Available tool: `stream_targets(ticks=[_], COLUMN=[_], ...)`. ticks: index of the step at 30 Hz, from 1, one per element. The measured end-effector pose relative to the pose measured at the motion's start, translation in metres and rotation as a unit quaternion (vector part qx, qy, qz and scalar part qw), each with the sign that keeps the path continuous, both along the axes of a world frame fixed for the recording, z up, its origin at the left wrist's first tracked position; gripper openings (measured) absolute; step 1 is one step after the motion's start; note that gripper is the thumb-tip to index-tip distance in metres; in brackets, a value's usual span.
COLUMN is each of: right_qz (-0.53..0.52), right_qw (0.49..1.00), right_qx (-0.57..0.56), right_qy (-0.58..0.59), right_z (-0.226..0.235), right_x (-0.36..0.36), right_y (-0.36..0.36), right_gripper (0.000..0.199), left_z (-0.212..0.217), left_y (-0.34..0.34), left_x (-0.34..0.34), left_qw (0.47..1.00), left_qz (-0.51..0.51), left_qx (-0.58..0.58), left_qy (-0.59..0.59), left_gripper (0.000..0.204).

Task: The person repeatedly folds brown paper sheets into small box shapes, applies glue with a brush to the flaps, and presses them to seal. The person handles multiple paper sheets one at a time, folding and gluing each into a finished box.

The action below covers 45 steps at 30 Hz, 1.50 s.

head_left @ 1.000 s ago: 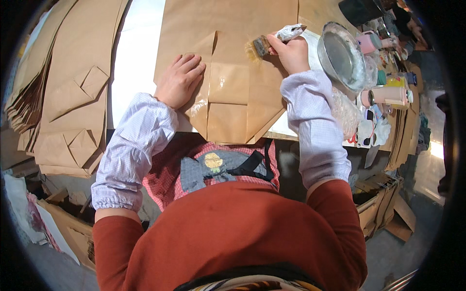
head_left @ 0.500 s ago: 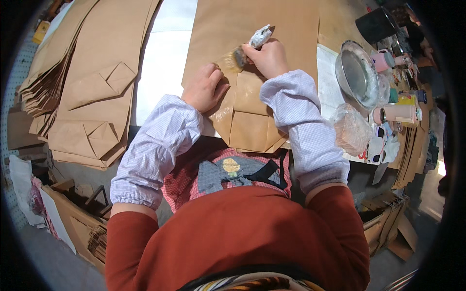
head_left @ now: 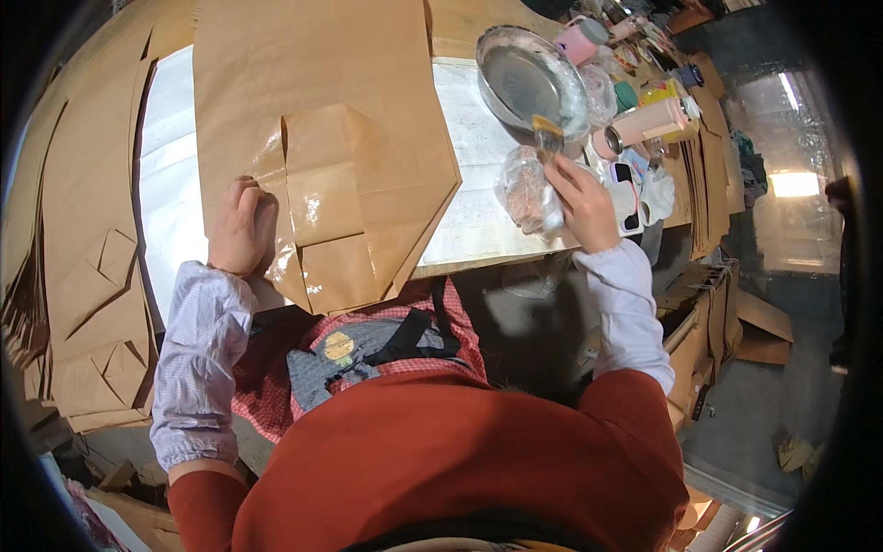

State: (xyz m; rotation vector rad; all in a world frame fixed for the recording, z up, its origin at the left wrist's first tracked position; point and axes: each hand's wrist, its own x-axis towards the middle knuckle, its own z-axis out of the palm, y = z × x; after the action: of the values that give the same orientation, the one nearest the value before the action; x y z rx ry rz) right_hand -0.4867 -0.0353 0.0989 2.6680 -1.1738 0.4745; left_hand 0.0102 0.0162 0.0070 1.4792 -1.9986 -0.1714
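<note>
A large brown paper bag (head_left: 395, 156) lies on the table in front of me, its near end folded into a pointed shape. Wet, shiny streaks of paste run along the left side of the folds. My left hand (head_left: 241, 225) is closed at the bag's left edge, fingers curled against the paper. Off to the right, my right hand (head_left: 589, 207) grips a flat brush (head_left: 549, 138), its pale yellow bristles pointing up and away. The brush's tip is at the near rim of a metal basin (head_left: 487, 87); its handle is mostly hidden by my hand.
Stacked brown paper bags (head_left: 87, 212) cover the left side. A clear plastic-wrapped lump (head_left: 529, 193) sits below the basin. Beyond are a pink bottle (head_left: 648, 121), a pink cup (head_left: 579, 41) and a dark phone (head_left: 626, 189). White sheeting (head_left: 460, 193) lies under the bag.
The brush in my right hand has gone from the bag's folds over to the basin at right. My left hand stays at the bag's left edge. The view has swung right.
</note>
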Motion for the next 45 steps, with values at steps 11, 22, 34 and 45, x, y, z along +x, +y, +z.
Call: stream_targets(ticks=[11,22,34,45], right_qz=[-0.034,0.083,0.123,0.077], right_qw=[0.91,0.995,0.962,0.969], right_qx=[0.381,0.05,0.226,0.15], right_qy=[-0.159,0.005,-0.09,-0.181], right_z=[-0.051,-0.066,-0.047,-0.082], right_x=[0.2,0.185,0.172,0.173], right_y=[-0.073,-0.012,0.03,0.07], right_gripper=[0.034,0.031,0.057,0.028], left_z=[0.05,0.016,0.034,0.034], left_y=[-0.082,0.006,0.034,0.051], left_x=[0.03,0.016,0.02,0.022], left_qw=[0.916,0.941,0.957,0.966], left_qz=[0.1,0.028,-0.148,-0.18], left_qx=[0.389,0.095,0.248,0.184], left_qy=[0.025,-0.322,0.038,-0.029], left_gripper=[0.025,0.035,0.054,0.033])
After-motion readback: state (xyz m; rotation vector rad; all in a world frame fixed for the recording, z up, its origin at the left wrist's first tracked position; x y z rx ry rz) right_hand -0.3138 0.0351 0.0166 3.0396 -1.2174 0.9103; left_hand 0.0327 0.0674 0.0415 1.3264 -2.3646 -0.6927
